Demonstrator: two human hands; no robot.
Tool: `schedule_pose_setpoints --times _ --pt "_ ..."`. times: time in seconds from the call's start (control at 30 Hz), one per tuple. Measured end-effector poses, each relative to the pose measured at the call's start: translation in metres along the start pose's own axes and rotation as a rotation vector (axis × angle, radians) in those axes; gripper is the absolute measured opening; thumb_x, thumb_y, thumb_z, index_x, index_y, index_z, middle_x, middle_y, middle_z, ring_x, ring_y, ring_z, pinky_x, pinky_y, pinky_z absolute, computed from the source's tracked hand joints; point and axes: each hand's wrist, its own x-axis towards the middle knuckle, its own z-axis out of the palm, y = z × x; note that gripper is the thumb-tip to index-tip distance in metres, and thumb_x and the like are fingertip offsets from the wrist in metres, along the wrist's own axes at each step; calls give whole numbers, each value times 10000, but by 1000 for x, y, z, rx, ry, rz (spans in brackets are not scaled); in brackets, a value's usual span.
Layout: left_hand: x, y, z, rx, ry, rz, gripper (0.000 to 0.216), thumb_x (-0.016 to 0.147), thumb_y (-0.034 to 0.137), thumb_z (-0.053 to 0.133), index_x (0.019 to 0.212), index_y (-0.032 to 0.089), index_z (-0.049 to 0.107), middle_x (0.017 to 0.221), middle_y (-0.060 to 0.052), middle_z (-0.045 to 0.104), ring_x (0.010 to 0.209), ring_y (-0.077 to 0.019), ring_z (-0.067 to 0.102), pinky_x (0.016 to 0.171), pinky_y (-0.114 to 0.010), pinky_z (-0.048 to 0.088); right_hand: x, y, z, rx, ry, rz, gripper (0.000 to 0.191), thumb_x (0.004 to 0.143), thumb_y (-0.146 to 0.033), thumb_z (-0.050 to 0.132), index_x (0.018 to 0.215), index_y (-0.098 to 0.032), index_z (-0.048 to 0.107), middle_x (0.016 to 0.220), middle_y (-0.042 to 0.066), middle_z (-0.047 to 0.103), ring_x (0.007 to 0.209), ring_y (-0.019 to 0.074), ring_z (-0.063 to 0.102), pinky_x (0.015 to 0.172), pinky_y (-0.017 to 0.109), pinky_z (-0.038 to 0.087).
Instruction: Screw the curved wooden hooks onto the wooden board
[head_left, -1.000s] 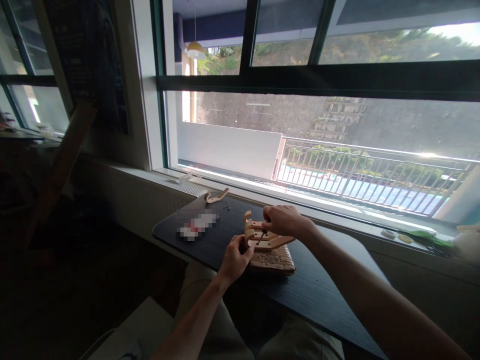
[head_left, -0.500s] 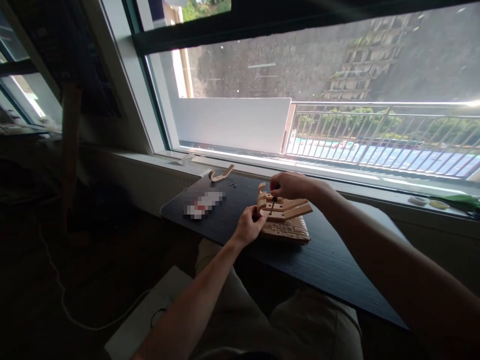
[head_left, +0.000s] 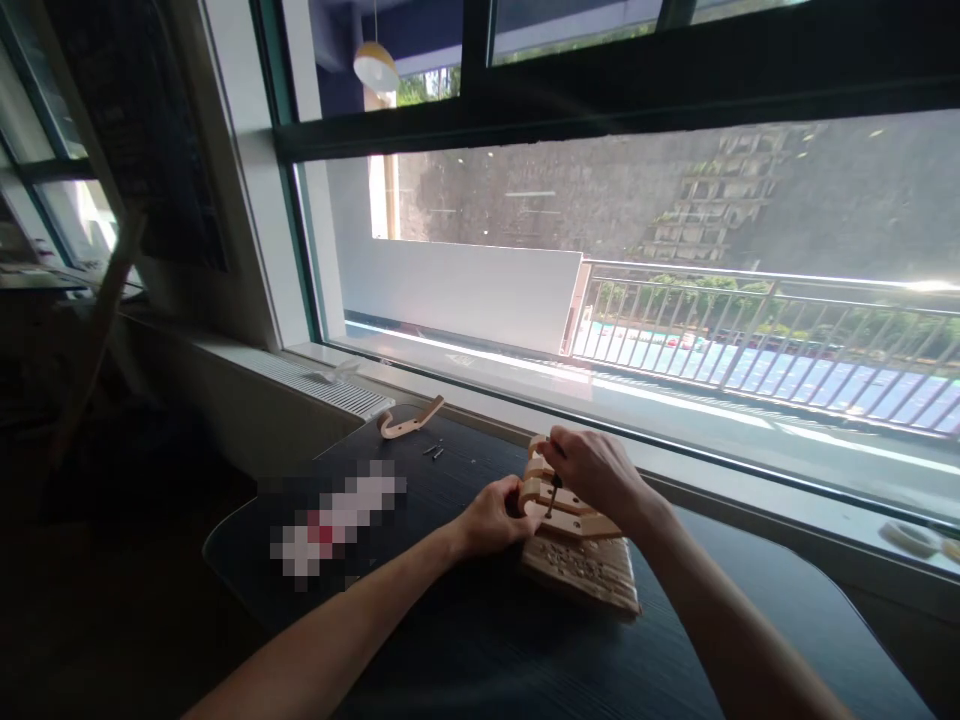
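Gripping a slim dark screwdriver [head_left: 554, 492], the right hand [head_left: 592, 468] bends over the work, fingers closed around a handle they mostly hide; the shaft drops from that fist at a slight tilt, its tip down at the nearest wooden hook [head_left: 579, 524]; whether a screw sits under the tip, I cannot tell. Over on the other side, the left hand [head_left: 495, 516] closes in narrow, thumb and fingers pinching that hook at its curled end; the hook lies flat just right of the left hand and directly below the right, its straight arm running off beneath the right wrist; more hooks line up alongside it, just beyond the left hand's fingertips, partly covered by the right hand; under them sits a brown slab [head_left: 583, 575], pitted along the face nearer the wearer, to the right of the left hand. Out past the left hand, far over the dark counter [head_left: 442, 625], lies a loose hook [head_left: 409, 422]; a few small screws [head_left: 435, 452] rest between it and the left hand; left of that hand, a pixelated item [head_left: 341, 522] in white and red lies apart.
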Motion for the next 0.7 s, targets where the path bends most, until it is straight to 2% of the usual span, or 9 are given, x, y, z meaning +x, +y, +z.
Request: schedule_pose_setpoints --times 0.1,0.23,0.5,0.57,0.7 --pt "-1 -3 1 -62 -4 -28 171 655 210 622 766 165 500 686 45 496 611 -81 439 562 -188 373 1 -2 10 12 96 7 369 915 -401 304 731 -205 556 629 21 640 554 127 559 508 272 156" --pt "-4 -7 3 -103 0 -79 154 687 203 592 828 169 538 748 23 551 676 -104 485 622 -201 404 2 -4 18 77 148 37 346 911 -390 318 705 -211 531 593 5 614 530 119 542 505 263 155" --pt "-6 -6 5 -43 29 -107 156 708 212 577 861 187 560 773 13 589 700 -120 521 644 -204 415 7 -4 19 27 41 267 337 879 -426 349 650 -229 499 560 20 612 532 160 577 492 269 155" --pt "-7 -3 4 -53 4 -118 171 713 225 575 879 187 563 776 11 585 699 -119 516 636 -203 416 6 -5 16 33 7 255 313 873 -433 356 680 -236 503 582 27 625 538 170 584 485 273 154" --pt "-8 2 0 -85 -27 -101 226 704 235 584 921 178 561 777 11 571 701 -116 508 641 -206 419 -4 -2 6 152 -40 102 241 874 -416 352 802 -253 514 652 17 646 587 178 595 489 261 194"
